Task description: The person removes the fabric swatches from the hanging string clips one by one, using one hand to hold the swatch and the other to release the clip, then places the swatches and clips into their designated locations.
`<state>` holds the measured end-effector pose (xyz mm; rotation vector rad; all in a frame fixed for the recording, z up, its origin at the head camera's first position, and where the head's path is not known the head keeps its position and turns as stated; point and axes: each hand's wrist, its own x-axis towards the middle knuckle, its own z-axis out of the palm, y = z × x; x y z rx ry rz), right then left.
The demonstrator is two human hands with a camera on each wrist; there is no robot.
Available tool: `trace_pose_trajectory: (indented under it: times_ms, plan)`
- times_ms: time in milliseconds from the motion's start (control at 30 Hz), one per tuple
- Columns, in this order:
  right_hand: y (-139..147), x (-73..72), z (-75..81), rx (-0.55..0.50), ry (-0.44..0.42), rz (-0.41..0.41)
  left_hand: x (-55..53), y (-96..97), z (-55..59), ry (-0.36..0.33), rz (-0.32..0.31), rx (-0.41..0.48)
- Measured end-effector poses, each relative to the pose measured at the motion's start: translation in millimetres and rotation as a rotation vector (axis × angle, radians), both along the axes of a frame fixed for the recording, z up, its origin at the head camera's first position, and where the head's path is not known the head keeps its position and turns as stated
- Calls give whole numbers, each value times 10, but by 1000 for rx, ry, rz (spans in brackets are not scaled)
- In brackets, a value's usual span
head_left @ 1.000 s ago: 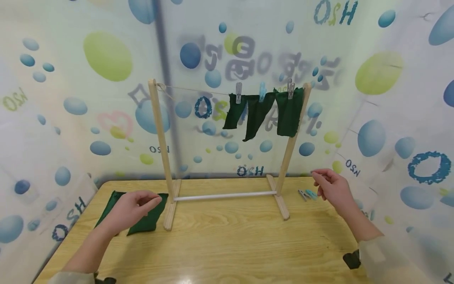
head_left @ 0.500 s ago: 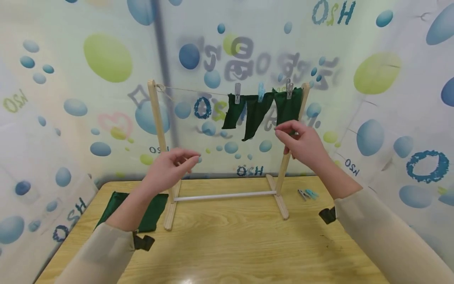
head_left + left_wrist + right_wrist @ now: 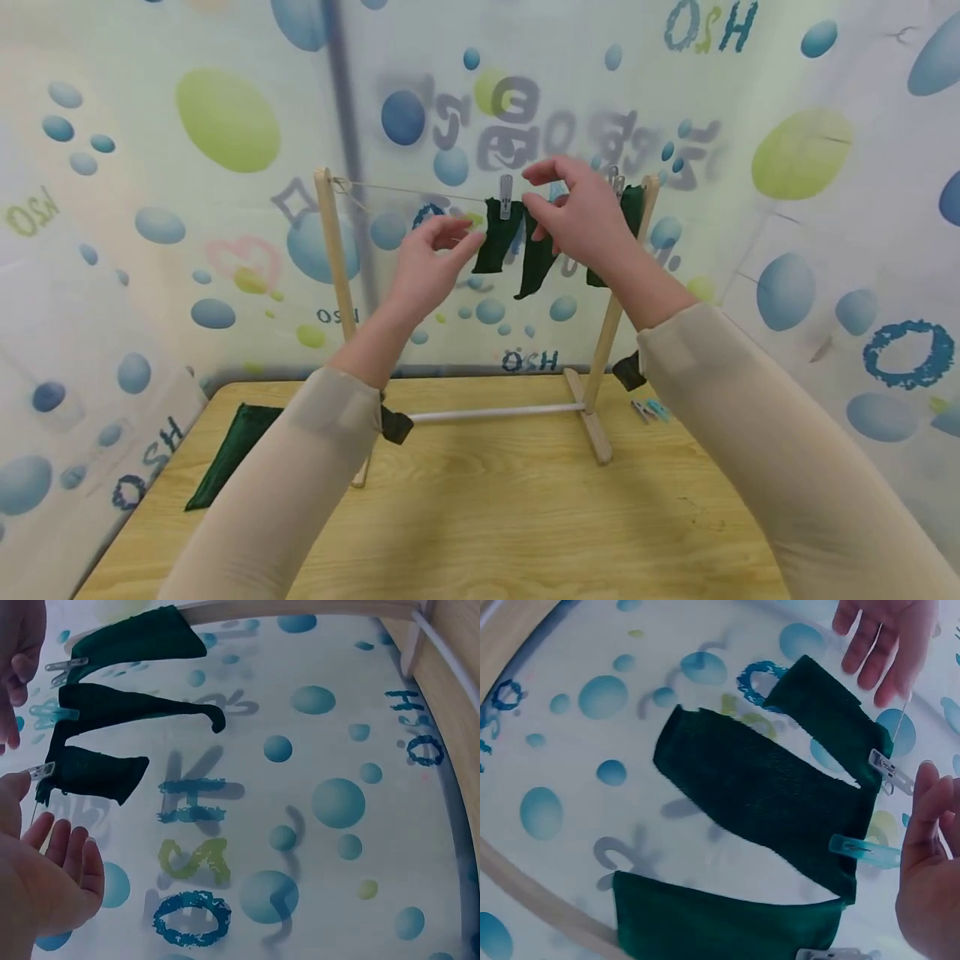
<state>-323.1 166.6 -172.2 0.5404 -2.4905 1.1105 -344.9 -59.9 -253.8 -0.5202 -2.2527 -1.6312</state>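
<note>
Dark green cloth pieces (image 3: 757,787) hang side by side from a thin string on a wooden stand, each held by a clothespin. My left hand (image 3: 431,267) is raised at the left edge of the leftmost cloth (image 3: 497,242), fingers parted from the thumb, holding nothing. In the left wrist view its thumb is close to the grey clothespin (image 3: 42,771). My right hand (image 3: 588,218) reaches up in front of the blue clothespin (image 3: 866,851), thumb and fingers apart near the grey clothespin's handle end. It hides much of the middle and right cloths in the head view.
The stand has wooden posts (image 3: 341,275) and a white rod (image 3: 498,412) low between them. More green cloth (image 3: 232,450) lies on the table at left, partly behind my left sleeve. Loose grey and blue clothespins (image 3: 651,410) lie beyond the right foot (image 3: 596,437).
Both hands have risen from over the table sides to the string. My left hand moved right and up, my right hand left and up. The hung cloths look the same.
</note>
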Motion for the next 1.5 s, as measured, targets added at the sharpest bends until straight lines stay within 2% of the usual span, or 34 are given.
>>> trace_pose_trajectory:
  times_ms: [233, 433, 667, 833, 1067, 1400, 1500]
  plan:
    - [-177, -117, 139, 26, -77, -1, -145, 295, 63, -78, -19, 151]
    - [-242, -170, 147, 36, -129, -44, -184, 412, 53, -71, 2, 224]
    - [-269, -172, 137, 0, -168, -50, -203, 416, 30, -87, 39, 265]
    - [-254, -162, 142, 6, -173, -45, -195, 407, 11, -87, 24, 302]
    - [-235, -144, 160, -20, -171, 9, -202, 386, -14, -80, -12, 333]
    - [-251, -15, 255, 74, -234, -16, -114, 317, 3, -137, -51, 347]
    - [-241, 13, 280, 94, -248, -22, -116, 299, -2, -145, -65, 348]
